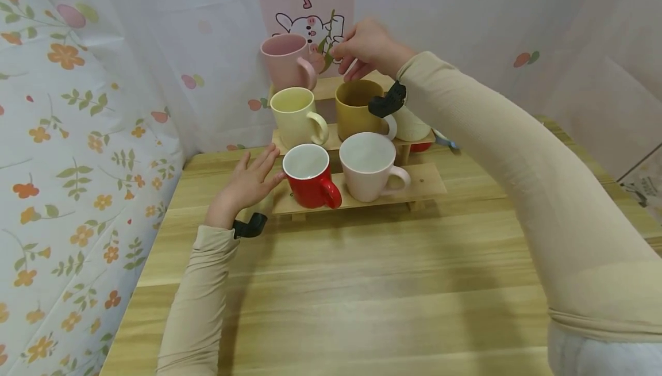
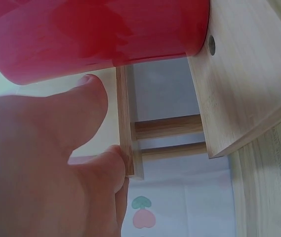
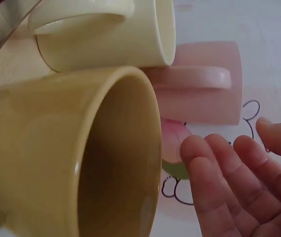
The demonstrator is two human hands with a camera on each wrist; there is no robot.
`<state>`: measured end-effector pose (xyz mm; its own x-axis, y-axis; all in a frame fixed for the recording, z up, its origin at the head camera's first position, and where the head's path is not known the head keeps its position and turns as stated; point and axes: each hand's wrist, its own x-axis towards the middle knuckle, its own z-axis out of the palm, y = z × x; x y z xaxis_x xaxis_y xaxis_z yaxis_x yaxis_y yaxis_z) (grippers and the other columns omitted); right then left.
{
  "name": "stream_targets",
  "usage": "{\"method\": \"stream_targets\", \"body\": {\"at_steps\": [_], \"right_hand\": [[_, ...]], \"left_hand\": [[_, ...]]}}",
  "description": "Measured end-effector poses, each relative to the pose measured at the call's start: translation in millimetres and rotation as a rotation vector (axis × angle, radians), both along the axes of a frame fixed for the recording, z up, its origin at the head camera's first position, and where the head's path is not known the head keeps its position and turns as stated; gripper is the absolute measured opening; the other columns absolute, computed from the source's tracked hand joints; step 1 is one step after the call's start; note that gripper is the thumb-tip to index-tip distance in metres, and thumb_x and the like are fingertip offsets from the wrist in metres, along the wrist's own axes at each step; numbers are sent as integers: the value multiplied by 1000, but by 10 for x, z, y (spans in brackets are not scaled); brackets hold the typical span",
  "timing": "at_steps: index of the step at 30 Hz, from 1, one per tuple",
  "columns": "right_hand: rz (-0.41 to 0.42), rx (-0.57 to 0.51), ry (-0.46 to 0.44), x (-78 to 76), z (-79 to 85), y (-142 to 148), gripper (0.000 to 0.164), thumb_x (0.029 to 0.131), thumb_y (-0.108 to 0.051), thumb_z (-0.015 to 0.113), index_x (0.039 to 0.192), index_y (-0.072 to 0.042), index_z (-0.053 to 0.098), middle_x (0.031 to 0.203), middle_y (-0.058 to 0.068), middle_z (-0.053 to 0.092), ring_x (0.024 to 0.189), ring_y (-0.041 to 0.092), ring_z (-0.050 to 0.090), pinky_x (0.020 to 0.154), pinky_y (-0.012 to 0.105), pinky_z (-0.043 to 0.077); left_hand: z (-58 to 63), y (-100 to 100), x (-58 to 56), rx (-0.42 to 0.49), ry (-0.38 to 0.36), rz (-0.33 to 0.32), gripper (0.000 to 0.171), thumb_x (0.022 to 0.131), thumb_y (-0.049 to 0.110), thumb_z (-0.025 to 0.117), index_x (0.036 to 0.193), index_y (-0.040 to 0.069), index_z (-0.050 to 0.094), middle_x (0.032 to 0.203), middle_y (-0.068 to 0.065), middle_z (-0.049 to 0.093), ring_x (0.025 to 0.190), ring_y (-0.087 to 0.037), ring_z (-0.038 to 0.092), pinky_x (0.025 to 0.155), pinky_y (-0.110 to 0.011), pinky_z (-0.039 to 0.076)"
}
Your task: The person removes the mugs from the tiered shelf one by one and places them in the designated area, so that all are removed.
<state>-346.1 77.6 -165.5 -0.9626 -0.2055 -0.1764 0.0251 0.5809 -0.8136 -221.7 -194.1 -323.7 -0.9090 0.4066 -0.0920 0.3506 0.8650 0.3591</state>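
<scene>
A three-tier wooden rack bears several mugs. My right hand hovers above the mustard mug, fingers loosely bent with nothing between them. In the right wrist view its fingertips are apart from that mug's rim. Left of it on the top tier stands a pink mug. My left hand lies spread at the rack's left end, a finger touching the middle tier's edge. Its thumb is close to the red mug; contact is unclear. A pale yellow mug stands behind the red one.
On the bottom tier, right of the red mug, is a pale pink mug. A whitish object at the right is partly hidden by my wrist. Wood-grain tabletop extends in front; a patterned cloth hangs behind.
</scene>
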Motion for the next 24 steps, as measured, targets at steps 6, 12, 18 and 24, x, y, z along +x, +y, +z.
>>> {"method": "stream_targets", "body": {"at_steps": [6,12,18,24], "right_hand": [[23,50,5,27,15,-113,29,90,-32,66,105,-7,65,79,4,68,59,15,69,62,26,58],[90,71,23,77,-35,-310,37,90,-39,64,104,-4,67,88,6,66,61,14,69,63,25,58],[150,70,3,101,-115,-503,42,88,-46,64,95,-5,66,95,9,64,65,17,71,63,26,58],[155,72,-39,58,-145,-592,37,89,-41,64,97,-5,67,97,7,65,64,17,71,63,26,58]], "left_hand": [[8,13,23,1,13,-7,64,103,38,38,153,4,16,162,-10,5,148,-36,3,117,-53,-9],[10,-54,96,10,25,-5,65,103,36,40,152,1,16,161,-12,6,147,-34,9,117,-52,-9],[0,-145,169,5,21,9,66,103,37,40,152,1,15,161,-12,6,147,-38,6,117,-54,-8],[1,-132,194,2,20,7,67,103,39,39,153,3,13,162,-10,4,148,-36,5,117,-53,-8]]}}
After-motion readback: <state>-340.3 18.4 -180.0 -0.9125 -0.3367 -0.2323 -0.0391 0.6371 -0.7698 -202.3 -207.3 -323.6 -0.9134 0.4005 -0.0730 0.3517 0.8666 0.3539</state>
